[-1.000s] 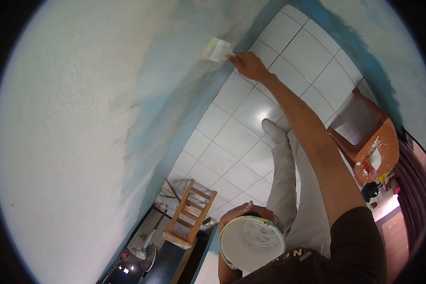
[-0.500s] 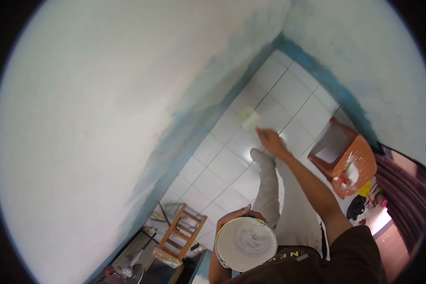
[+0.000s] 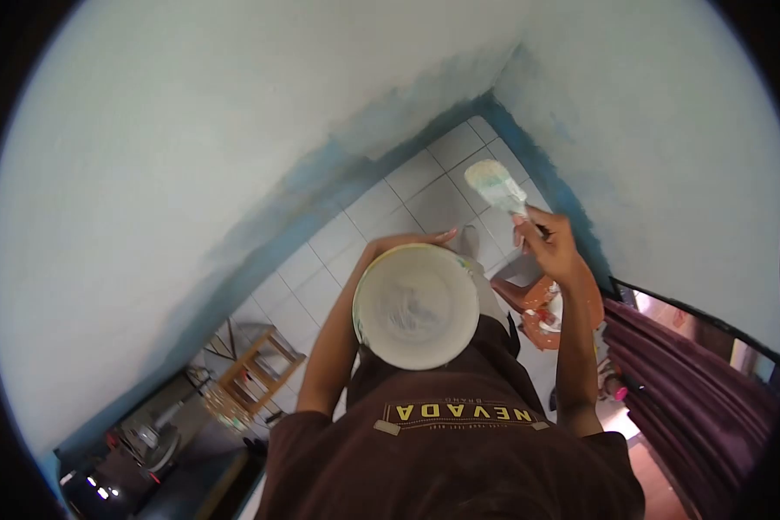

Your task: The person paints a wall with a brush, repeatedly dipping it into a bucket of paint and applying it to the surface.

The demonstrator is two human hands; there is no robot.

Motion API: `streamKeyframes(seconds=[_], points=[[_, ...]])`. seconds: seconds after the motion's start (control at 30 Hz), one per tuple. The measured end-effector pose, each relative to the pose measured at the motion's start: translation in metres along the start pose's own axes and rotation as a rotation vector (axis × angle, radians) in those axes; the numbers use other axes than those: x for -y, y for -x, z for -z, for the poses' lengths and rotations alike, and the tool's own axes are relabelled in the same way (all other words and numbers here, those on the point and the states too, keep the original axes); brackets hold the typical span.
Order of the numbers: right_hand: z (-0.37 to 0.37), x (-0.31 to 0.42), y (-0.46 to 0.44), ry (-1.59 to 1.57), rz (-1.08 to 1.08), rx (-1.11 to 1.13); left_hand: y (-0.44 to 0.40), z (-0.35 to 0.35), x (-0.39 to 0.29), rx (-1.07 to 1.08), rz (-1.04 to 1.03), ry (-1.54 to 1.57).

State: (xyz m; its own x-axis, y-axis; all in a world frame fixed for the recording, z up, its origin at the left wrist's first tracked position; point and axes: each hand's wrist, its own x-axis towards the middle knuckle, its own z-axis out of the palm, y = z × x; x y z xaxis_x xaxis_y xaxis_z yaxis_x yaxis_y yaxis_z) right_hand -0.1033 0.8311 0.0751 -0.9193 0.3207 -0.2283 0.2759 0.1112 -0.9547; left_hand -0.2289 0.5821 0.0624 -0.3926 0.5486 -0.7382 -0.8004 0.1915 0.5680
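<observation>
My left hand [image 3: 400,242] is wrapped round the far side of a white paint bucket [image 3: 373,308], held in front of my chest. White paint is smeared over the bucket's inside bottom. In my right hand [image 3: 553,244] is a paintbrush [image 3: 497,185], gripped by its handle with the bristles pointing up and to the left. Pale paint coats its wide bristles. The brush is apart from both the bucket and the walls.
Whitish walls [image 3: 191,156] meet in a corner, with a blue band [image 3: 316,169] along their base above white floor tiles [image 3: 355,230]. A paint-spattered orange plastic chair [image 3: 588,299] and purple curtain [image 3: 667,364] are at right. A wooden stool [image 3: 264,368] stands lower left.
My right hand has drawn the paintbrush nearer and to the right, raising it. My left hand has lifted the bucket. The view has shifted, so more of my shirt shows.
</observation>
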Motion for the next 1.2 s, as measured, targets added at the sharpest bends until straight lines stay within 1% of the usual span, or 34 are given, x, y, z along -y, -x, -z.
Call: streamKeyframes(seconds=[0.03, 0.07, 0.1, 0.13, 0.2, 0.23, 0.3, 0.33, 0.37, 0.43, 0.5, 0.57, 0.7, 0.77, 0.83, 0.87, 0.9, 0.93, 0.97, 1.0, 1.03, 1.07, 1.1, 1.13, 1.17, 1.2], points=[[0.012, 0.014, 0.007, 0.014, -0.004, 0.016, -0.025, -0.005, -0.011, 0.208, 0.285, -0.071], [0.022, 0.025, 0.016, 0.102, 0.134, -0.016, -0.042, -0.011, -0.016, 0.422, 0.571, -0.150], [0.033, 0.036, 0.024, 0.188, 0.271, -0.047, -0.054, -0.018, -0.012, 0.427, 0.571, -0.135], [0.045, 0.051, 0.031, 0.195, 0.271, -0.040, -0.069, -0.026, -0.008, 0.482, 0.568, -0.173], [0.060, 0.075, 0.046, 0.432, 0.366, 0.201, -0.096, -0.040, 0.001, 0.588, 0.562, -0.262], [0.060, 0.082, 0.052, 0.435, 0.376, 0.199, -0.107, -0.044, 0.001, 0.638, 0.551, -0.314], [0.061, 0.090, 0.062, 0.489, 0.389, 0.409, -0.122, -0.057, -0.001, 0.741, 0.537, -0.413], [0.061, 0.094, 0.062, 0.644, 0.399, 0.474, -0.125, -0.063, -0.009, 0.830, 0.556, -0.525], [0.059, 0.096, 0.062, 0.650, 0.405, 0.475, -0.127, -0.069, -0.012, 0.829, 0.547, -0.526], [0.052, 0.095, 0.060, 0.950, 0.362, 0.535, -0.131, -0.079, -0.015, 0.807, 0.469, -0.536], [0.052, 0.087, 0.052, 0.952, 0.414, 0.514, -0.136, -0.091, -0.019, 0.783, 0.390, -0.547], [0.052, 0.084, 0.041, 1.091, 0.471, 0.600, -0.137, -0.100, -0.021, 0.761, 0.312, -0.556], [0.052, 0.058, 0.016, 1.208, 0.442, 0.638, -0.147, -0.115, -0.013, 0.708, 0.182, -0.549], [0.053, 0.048, 0.012, 1.236, 0.492, 0.602, -0.153, -0.121, -0.011, 0.695, 0.139, -0.541], [0.054, 0.042, 0.010, 1.232, 0.503, 0.620, -0.161, -0.126, -0.009, 0.683, 0.087, -0.603], [0.054, 0.041, 0.008, 1.222, 0.512, 0.633, -0.153, -0.135, -0.016, 0.678, 0.081, -0.598], [0.051, 0.043, 0.007, 1.222, 0.514, 0.640, -0.146, -0.146, -0.022, 0.595, 0.198, -0.614], [0.046, 0.046, 0.006, 1.263, 0.510, 0.729, -0.141, -0.155, -0.024, 0.513, 0.317, -0.628], [0.046, 0.048, 0.004, 1.306, 0.510, 0.817, -0.151, -0.156, -0.018, 0.511, 0.316, -0.622], [0.046, 0.050, 0.004, 1.308, 0.512, 0.822, -0.166, -0.154, -0.010, 0.574, 0.196, -0.639], [0.048, 0.051, 0.005, 1.251, 0.557, 0.833, -0.167, -0.158, -0.010, 0.635, 0.075, -0.655], [0.050, 0.052, 0.005, 1.194, 0.604, 0.843, -0.168, -0.160, -0.010, 0.632, 0.073, -0.652], [0.059, 0.053, 0.002, 1.194, 0.609, 0.845, -0.168, -0.162, -0.011, 0.603, 0.174, -0.609], [0.072, 0.053, -0.002, 1.048, 0.601, 0.799, -0.167, -0.164, -0.014, 0.574, 0.275, -0.567], [0.080, 0.054, -0.005, 0.904, 0.588, 0.754, -0.168, -0.163, -0.013, 0.572, 0.272, -0.565], [0.081, 0.052, -0.006, 0.906, 0.590, 0.758, -0.170, -0.162, -0.012, 0.621, 0.176, -0.568]])
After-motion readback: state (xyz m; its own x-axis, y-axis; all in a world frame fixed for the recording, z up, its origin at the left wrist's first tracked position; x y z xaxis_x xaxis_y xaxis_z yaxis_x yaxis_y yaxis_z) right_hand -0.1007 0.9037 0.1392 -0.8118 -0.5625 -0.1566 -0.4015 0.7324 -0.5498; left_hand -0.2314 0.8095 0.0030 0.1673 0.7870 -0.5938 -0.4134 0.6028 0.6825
